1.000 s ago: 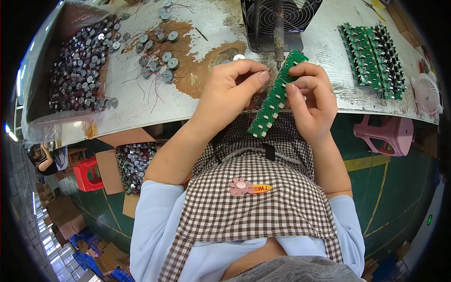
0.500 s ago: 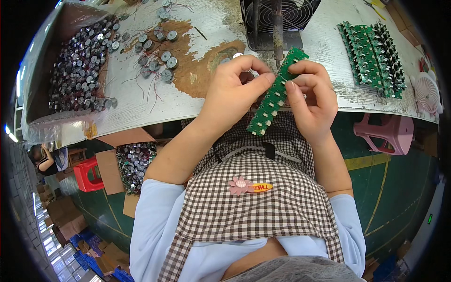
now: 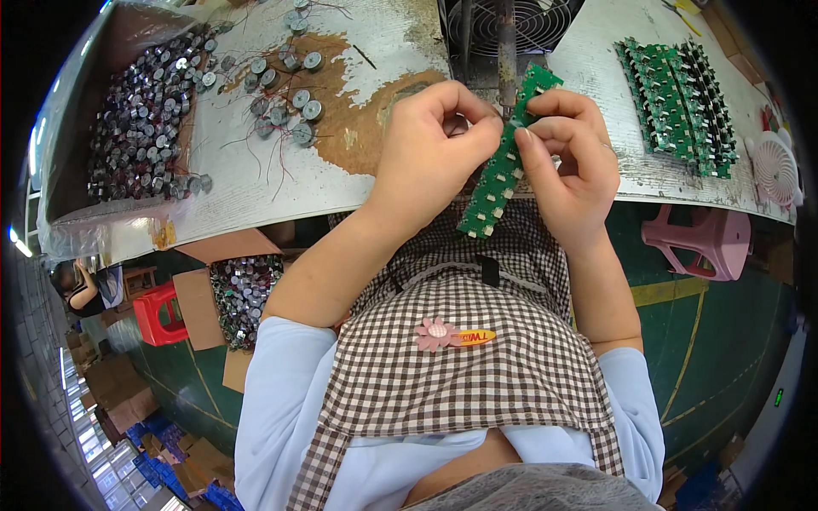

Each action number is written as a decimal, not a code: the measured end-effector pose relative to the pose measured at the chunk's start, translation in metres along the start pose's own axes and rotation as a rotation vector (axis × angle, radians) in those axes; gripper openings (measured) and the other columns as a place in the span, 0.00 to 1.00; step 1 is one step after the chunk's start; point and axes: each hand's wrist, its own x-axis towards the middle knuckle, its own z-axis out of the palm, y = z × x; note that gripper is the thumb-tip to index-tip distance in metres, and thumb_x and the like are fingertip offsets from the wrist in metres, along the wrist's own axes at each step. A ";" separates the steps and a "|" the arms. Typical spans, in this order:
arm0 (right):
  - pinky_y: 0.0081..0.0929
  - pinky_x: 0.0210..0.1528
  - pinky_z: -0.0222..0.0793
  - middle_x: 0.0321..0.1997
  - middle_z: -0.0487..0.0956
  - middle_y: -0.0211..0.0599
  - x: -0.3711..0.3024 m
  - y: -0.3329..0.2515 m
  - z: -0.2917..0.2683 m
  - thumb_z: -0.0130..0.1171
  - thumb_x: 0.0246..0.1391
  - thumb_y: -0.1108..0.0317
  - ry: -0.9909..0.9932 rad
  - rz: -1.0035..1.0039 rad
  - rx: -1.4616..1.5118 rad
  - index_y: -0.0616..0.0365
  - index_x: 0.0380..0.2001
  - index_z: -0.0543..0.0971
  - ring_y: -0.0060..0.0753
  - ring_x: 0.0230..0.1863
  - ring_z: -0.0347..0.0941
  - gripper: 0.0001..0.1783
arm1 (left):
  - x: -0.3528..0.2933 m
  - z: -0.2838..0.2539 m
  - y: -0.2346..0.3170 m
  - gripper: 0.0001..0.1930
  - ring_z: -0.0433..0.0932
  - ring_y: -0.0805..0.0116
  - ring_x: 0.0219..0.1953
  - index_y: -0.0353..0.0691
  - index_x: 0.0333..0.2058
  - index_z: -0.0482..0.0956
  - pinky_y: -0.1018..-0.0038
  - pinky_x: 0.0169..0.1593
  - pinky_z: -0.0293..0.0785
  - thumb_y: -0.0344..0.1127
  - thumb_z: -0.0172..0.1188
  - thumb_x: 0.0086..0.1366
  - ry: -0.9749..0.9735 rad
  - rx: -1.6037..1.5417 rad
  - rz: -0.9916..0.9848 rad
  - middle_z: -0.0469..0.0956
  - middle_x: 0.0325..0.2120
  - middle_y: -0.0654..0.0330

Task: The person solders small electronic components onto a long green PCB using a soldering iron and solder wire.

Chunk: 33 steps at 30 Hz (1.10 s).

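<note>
A long green circuit board strip (image 3: 497, 189) with a row of small pale connectors is held slantwise over the table's front edge. My right hand (image 3: 573, 162) grips it from the right, thumb and fingers bent at its upper part. My left hand (image 3: 434, 149) is closed in a pinch at the board's left edge. Whatever lies between its thumb and forefinger is too hidden to name. Just beyond the board's upper end, an upright metal rod (image 3: 506, 60) stands in front of a black fan (image 3: 532, 25).
Small round motors (image 3: 311, 111) with thin wires lie on the worn white table (image 3: 366, 189). A plastic-lined box (image 3: 64, 183) of motors stands left, an open carton (image 3: 198, 311) below. At right are stacked green boards (image 3: 656, 102), a white fan (image 3: 775, 166) and a pink stool (image 3: 711, 247).
Both hands and the board have shifted slightly up, away from me, and the board a little to the right. The right hand keeps its grip.
</note>
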 end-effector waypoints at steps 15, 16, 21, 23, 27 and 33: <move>0.13 0.23 0.68 0.39 0.75 0.46 -0.011 -0.002 0.002 0.58 0.47 0.83 0.005 0.085 0.130 0.68 0.27 0.74 0.19 0.23 0.72 0.04 | -0.004 -0.005 -0.003 0.05 0.73 0.81 0.31 0.33 0.30 0.76 0.82 0.37 0.70 0.27 0.61 0.56 -0.087 0.149 -0.041 0.77 0.27 0.65; 0.13 0.23 0.68 0.39 0.75 0.46 -0.010 -0.002 0.002 0.59 0.47 0.83 0.010 0.087 0.121 0.67 0.27 0.74 0.19 0.22 0.71 0.04 | -0.004 -0.005 -0.003 0.05 0.73 0.81 0.31 0.33 0.30 0.76 0.82 0.37 0.70 0.27 0.61 0.56 -0.087 0.143 -0.047 0.77 0.27 0.65; 0.13 0.22 0.67 0.39 0.75 0.45 -0.004 -0.001 0.003 0.60 0.46 0.83 -0.003 0.055 0.043 0.66 0.27 0.74 0.20 0.22 0.71 0.05 | 0.000 -0.005 -0.003 0.05 0.73 0.81 0.30 0.33 0.29 0.76 0.83 0.36 0.69 0.28 0.62 0.56 -0.084 0.115 -0.023 0.77 0.26 0.65; 0.13 0.22 0.68 0.38 0.75 0.44 -0.003 -0.002 0.003 0.61 0.45 0.83 -0.007 0.010 0.032 0.66 0.27 0.75 0.20 0.23 0.71 0.05 | -0.001 -0.005 0.001 0.05 0.72 0.82 0.28 0.33 0.29 0.76 0.84 0.34 0.69 0.28 0.61 0.56 -0.072 0.131 -0.074 0.76 0.26 0.65; 0.13 0.22 0.69 0.39 0.74 0.44 -0.010 -0.002 0.004 0.60 0.45 0.84 -0.004 0.060 0.088 0.67 0.27 0.75 0.20 0.25 0.72 0.06 | -0.005 -0.007 0.003 0.05 0.72 0.82 0.27 0.33 0.29 0.76 0.84 0.31 0.69 0.28 0.61 0.56 -0.077 0.216 -0.088 0.76 0.25 0.65; 0.13 0.24 0.69 0.41 0.74 0.44 -0.014 0.004 0.001 0.60 0.47 0.83 0.046 0.059 0.086 0.68 0.28 0.75 0.19 0.26 0.72 0.05 | -0.007 -0.014 0.011 0.08 0.72 0.82 0.26 0.32 0.34 0.77 0.85 0.29 0.68 0.30 0.62 0.58 -0.187 0.344 -0.012 0.77 0.25 0.65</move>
